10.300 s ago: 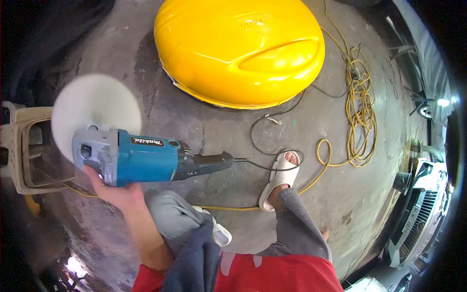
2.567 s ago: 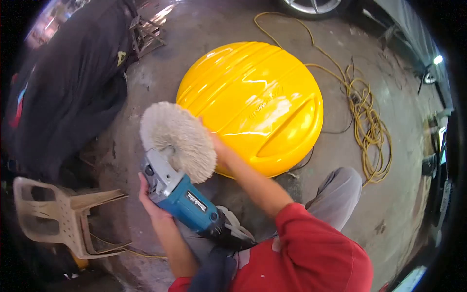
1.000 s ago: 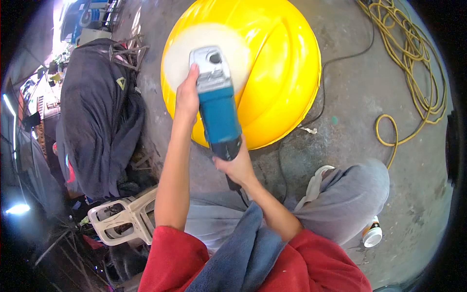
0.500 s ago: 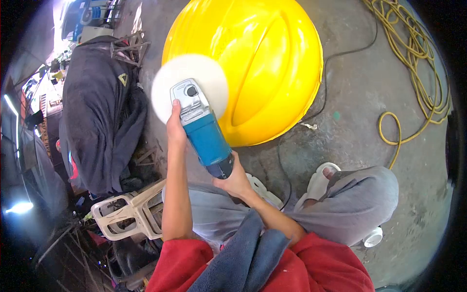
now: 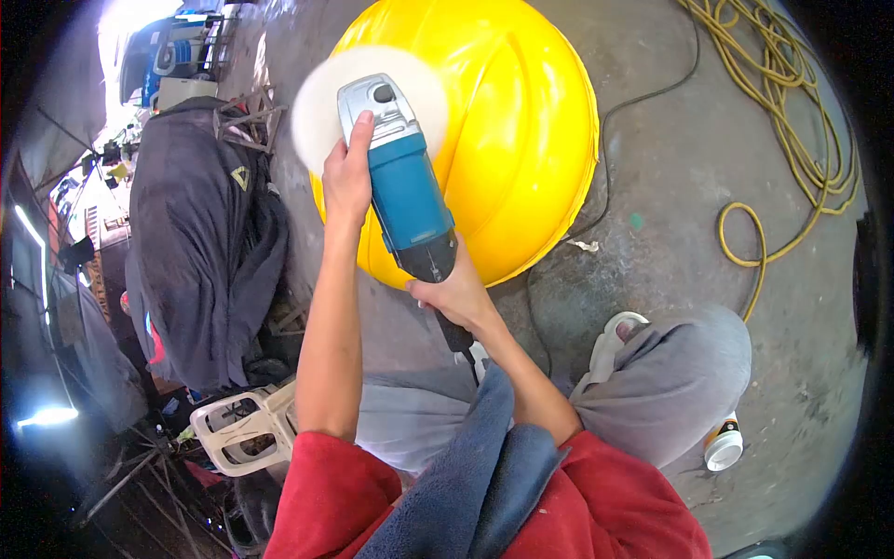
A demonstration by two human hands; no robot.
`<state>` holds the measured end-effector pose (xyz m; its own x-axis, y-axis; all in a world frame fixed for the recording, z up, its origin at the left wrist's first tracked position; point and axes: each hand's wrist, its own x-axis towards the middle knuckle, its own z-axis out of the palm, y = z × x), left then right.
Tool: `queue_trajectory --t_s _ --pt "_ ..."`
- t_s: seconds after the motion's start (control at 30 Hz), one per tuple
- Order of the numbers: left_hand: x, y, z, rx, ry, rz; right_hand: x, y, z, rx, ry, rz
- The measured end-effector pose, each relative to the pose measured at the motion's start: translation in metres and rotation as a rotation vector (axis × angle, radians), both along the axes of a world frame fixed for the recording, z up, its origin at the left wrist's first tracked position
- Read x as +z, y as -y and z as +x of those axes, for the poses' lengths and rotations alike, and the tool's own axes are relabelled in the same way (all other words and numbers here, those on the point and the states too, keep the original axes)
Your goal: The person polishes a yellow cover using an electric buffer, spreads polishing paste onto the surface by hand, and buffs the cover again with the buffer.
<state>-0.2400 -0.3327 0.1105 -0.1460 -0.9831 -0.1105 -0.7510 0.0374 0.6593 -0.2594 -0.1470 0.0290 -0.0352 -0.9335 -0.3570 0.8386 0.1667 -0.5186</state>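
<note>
My left hand (image 5: 349, 182) is closed around the metal head end of a blue and silver electric polisher (image 5: 407, 196), its thumb along the casing. My right hand (image 5: 458, 296) wraps the black rear handle. A round white buffing pad (image 5: 321, 102), smeared as if spinning, sits under the polisher head. The pad overlaps the left side of a large, glossy yellow domed piece (image 5: 521, 140) with curved ridges, lying on the floor. Whether the pad presses on it I cannot tell.
A dark cable (image 5: 610, 140) runs past the yellow piece. A coiled yellow hose (image 5: 778, 84) lies at the far right. Dark cloth (image 5: 200, 233) drapes something on the left, near a beige plastic stool (image 5: 237, 433). A white-lidded cup (image 5: 724, 452) lies by my knee.
Both hands have moved the polisher forward, higher in view, along the yellow piece's left side. More of its black handle and cord shows now. The view has shifted slightly.
</note>
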Motion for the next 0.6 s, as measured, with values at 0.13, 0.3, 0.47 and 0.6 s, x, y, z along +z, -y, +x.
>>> queue_trajectory --t_s 0.13,0.3,0.47,0.6 --pt "-0.005 0.013 -0.017 -0.063 0.048 -0.033 0.000 0.010 -0.006 -0.112 -0.004 0.007" --pt "0.002 0.014 -0.024 -0.012 0.026 0.022 -0.004 0.017 -0.020 -0.058 0.016 -0.017" --pt "-0.007 0.027 -0.040 -0.142 0.050 -0.061 0.000 0.025 -0.022 -0.174 0.006 0.016" --pt "0.000 0.024 -0.054 -0.032 0.141 -0.055 -0.006 0.029 -0.036 -0.133 0.012 0.000"
